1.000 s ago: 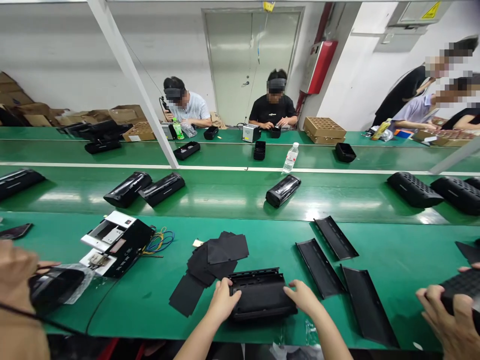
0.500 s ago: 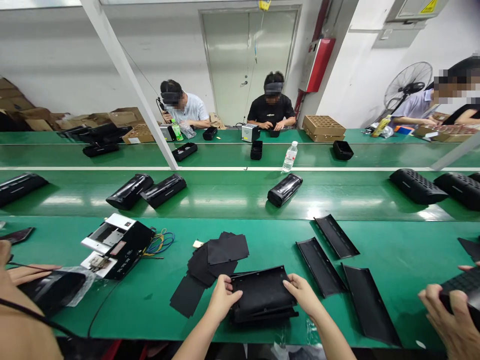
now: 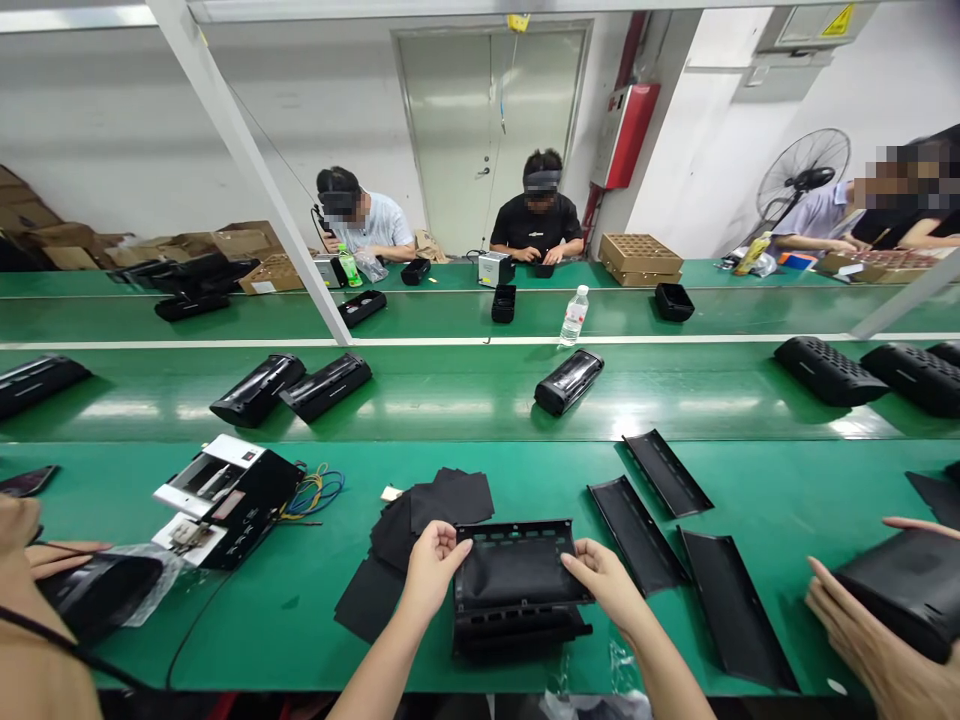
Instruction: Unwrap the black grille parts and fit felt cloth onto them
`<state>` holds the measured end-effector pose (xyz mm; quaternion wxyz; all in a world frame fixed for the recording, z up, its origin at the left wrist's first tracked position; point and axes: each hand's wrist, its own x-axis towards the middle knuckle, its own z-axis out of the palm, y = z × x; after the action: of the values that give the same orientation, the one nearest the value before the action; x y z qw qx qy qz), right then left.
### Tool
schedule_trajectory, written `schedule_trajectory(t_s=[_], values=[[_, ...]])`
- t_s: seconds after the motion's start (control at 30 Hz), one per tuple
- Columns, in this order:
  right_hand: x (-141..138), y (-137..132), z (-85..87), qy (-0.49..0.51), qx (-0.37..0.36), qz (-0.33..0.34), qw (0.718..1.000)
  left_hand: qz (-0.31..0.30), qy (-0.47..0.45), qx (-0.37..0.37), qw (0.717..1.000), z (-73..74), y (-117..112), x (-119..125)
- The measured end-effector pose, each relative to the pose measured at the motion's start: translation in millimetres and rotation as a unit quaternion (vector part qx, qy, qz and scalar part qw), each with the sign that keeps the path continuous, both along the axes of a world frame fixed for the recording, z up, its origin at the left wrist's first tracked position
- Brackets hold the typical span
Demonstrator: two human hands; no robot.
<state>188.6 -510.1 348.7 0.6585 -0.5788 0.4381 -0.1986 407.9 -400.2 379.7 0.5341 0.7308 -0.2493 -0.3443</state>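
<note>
My left hand (image 3: 427,570) grips the left edge of a black curved plastic panel (image 3: 516,570), and my right hand (image 3: 606,582) grips its right edge. The panel is lifted and tilted, its slotted far edge raised. Under it on the green table (image 3: 300,600) lies another black plastic piece (image 3: 517,632). A pile of black fabric sheets (image 3: 427,515) lies just left of my left hand.
Three long black panels (image 3: 637,530) lie to the right. A black-and-white device (image 3: 225,500) with coloured wires sits left. Co-workers' hands hold black parts at far left (image 3: 52,560) and far right (image 3: 862,620). Black speaker bodies (image 3: 568,382) lie on the conveyor; people sit opposite.
The black panel lay flat on the piece below; both my hands have lifted it and tipped its far edge up. The co-worker on the right has turned their black part.
</note>
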Motion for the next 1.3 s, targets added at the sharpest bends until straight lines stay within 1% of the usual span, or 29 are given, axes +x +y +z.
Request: schedule_trajectory(t_s=[0.07, 0.17, 0.23, 0.33, 0.37, 0.43, 0.53, 0.63, 0.77, 0.83, 0.93, 1.03, 1.1, 1.17, 1.3], values=[[1, 1, 5.1, 0.003, -0.001, -0.011, 1.000, 0.006, -0.009, 0.000, 1.000, 1.1, -1, 0], [1, 2, 11.0, -0.018, -0.029, -0.035, 0.999, 0.006, -0.008, -0.003, 1.000, 1.8, -2, -1], [1, 3, 14.1, -0.033, -0.048, -0.045, 0.997, -0.026, 0.018, 0.015, 0.999, 3.9, -1, -1], [0, 5, 18.4, -0.037, -0.056, -0.055, 0.996, -0.101, 0.071, 0.029, 0.992, 10.0, 1, -2], [-1, 6, 19.8, -0.037, -0.053, -0.059, 0.996, -0.118, 0.081, 0.028, 0.989, 12.3, 2, -3], [-3, 8, 22.1, -0.033, -0.041, -0.057, 0.997, -0.130, 0.080, 0.030, 0.988, 16.7, 3, -2], [-7, 10, 26.4, -0.022, -0.035, -0.039, 0.998, -0.132, 0.054, 0.048, 0.989, 22.9, 5, -1], [-8, 12, 35.2, -0.016, -0.038, -0.034, 0.999, -0.124, 0.009, 0.066, 0.990, 31.7, 8, 0], [-7, 18, 53.8, -0.016, -0.027, -0.028, 0.999, -0.111, -0.034, 0.073, 0.991, 51.7, 12, 0], [-7, 22, 63.5, -0.027, -0.025, -0.030, 0.999, -0.111, -0.017, 0.057, 0.992, 64.4, 15, -1], [-11, 27, 76.0, -0.049, -0.025, -0.041, 0.998, -0.120, 0.042, 0.019, 0.992, 82.4, 20, -3], [-16, 33, 85.9, -0.057, -0.027, -0.052, 0.997, -0.124, 0.063, -0.007, 0.990, 93.9, 27, -3], [-20, 37, 90.9, -0.059, -0.025, -0.058, 0.996, -0.133, 0.062, -0.019, 0.989, 96.8, 30, -3], [-22, 41, 94.1, -0.060, -0.019, -0.067, 0.996, -0.138, 0.062, -0.024, 0.988, 96.5, 33, -4], [-25, 47, 95.6, -0.056, -0.007, -0.083, 0.995, -0.114, 0.051, -0.022, 0.992, 91.2, 35, -5]])
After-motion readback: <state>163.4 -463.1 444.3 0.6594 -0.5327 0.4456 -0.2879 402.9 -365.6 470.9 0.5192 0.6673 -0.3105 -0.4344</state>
